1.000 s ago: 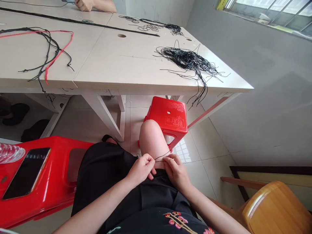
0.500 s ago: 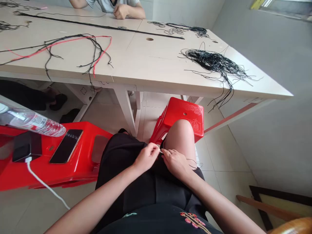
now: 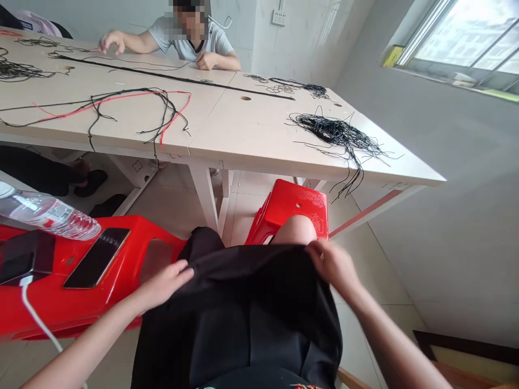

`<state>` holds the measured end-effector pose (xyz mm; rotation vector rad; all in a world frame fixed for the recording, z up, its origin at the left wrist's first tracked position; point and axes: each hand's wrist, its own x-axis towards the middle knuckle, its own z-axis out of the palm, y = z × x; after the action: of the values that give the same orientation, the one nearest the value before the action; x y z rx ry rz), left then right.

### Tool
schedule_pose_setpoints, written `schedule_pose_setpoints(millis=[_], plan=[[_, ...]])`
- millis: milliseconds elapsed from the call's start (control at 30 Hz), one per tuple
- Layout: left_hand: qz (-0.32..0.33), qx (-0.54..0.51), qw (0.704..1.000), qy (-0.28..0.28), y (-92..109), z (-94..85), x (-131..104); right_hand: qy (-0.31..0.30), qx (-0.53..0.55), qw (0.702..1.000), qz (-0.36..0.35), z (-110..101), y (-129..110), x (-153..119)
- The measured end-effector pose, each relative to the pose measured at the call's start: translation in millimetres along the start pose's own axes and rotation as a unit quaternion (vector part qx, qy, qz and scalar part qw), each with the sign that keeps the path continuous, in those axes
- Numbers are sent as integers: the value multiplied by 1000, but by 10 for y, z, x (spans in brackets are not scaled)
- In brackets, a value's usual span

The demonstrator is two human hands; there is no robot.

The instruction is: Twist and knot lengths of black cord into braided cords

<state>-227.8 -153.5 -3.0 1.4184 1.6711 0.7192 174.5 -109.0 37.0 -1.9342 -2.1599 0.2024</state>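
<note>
Black skirt fabric (image 3: pixel 251 281) is stretched across my lap between my two hands. At its left side, my left hand (image 3: pixel 168 283) has its thumb and fingers closed on the cloth. My right hand (image 3: pixel 334 265) grips the raised hem beside my bare knee (image 3: pixel 295 229), fingers curled and partly hidden by the fabric. No cord shows in either hand. On the table beyond lie a tangled bundle of black cord (image 3: pixel 336 132) and, to the left, knotted black cords with a red strand (image 3: pixel 178 93).
A red stool (image 3: pixel 300 197) stands before my knee. On the red stool at left (image 3: pixel 133 232) are a phone (image 3: pixel 97 258), a black box with a white cable (image 3: pixel 28 256) and a plastic bottle (image 3: pixel 52 213). A co-worker (image 3: pixel 194 48) sits across the pale table (image 3: pixel 239 129).
My hands, which were together over my lap, have moved apart to either side and now hold the skirt, lifting its hem. The view has tilted up. The co-worker's other hand has come into view, raised.
</note>
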Motion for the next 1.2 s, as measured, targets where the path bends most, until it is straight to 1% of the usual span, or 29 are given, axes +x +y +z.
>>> schedule_pose_setpoints(millis=[33, 67, 100, 133, 167, 200, 233, 300, 333, 367, 433, 500, 600, 667, 700, 767, 833, 933, 1000, 1067, 1133, 1200], plan=[[-50, 11, 996, -72, -8, -59, -213, 67, -22, 997, 36, -80, 63, 193], [-85, 16, 992, -89, -17, -106, -427, 113, -40, 991, 65, -137, 107, 379], [-117, 22, 989, -84, -23, -134, -621, 134, -59, 985, 92, -161, 128, 540], [-151, 33, 986, -67, -23, -143, -780, 116, -79, 985, 99, -149, 123, 662], [-185, 47, 980, -46, -17, -135, -891, 100, -82, 987, 92, -104, 97, 737], [-205, 66, 975, -45, -3, -114, -952, 89, -85, 989, 81, -35, 58, 763], [-209, 98, 970, -72, 18, -87, -967, 77, -89, 991, 69, 46, 15, 747], [-167, 193, 952, -168, 76, -34, -903, 60, -101, 992, 45, 199, -47, 626], [-152, 241, 941, -181, 112, -15, -846, 50, -108, 992, 33, 257, -58, 545], [-137, 283, 932, -182, 151, -2, -785, 40, -114, 992, 22, 299, -55, 463], [-108, 351, 918, -150, 224, 2, -665, 20, -121, 992, 3, 346, -29, 311], [-61, 379, 913, -137, 266, -18, -550, 5, -120, 993, -11, 369, -11, 179], [6, 352, 925, -145, 237, -70, -372, -8, -111, 994, -23, 406, -45, -7], [33, 319, 938, -135, 180, -96, -254, -9, -100, 995, -20, 424, -95, -132], [44, 306, 943, -121, 155, -101, -197, -5, -92, 996, -15, 425, -121, -194], [71, 290, 950, -87, 141, -89, -83, 11, -73, 997, 6, 406, -161, -318], [108, 285, 950, -60, 199, -44, 36, 36, -53, 997, 38, 355, -180, -448], [162, 302, 938, -51, 397, 74, 232, 73, -22, 992, 102, 248, -160, -659], [169, 331, 927, -52, 535, 166, 365, 92, -6, 984, 152, 176, -115, -797], [172, 354, 918, -48, 616, 243, 478, 98, 3, 976, 196, 107, -51, -914], [178, 355, 917, -31, 612, 289, 553, 87, 11, 971, 222, 36, 16, -992], [174, 335, 926, -5, 535, 302, 582, 72, 23, 969, 234, -40, 65, -1020]])
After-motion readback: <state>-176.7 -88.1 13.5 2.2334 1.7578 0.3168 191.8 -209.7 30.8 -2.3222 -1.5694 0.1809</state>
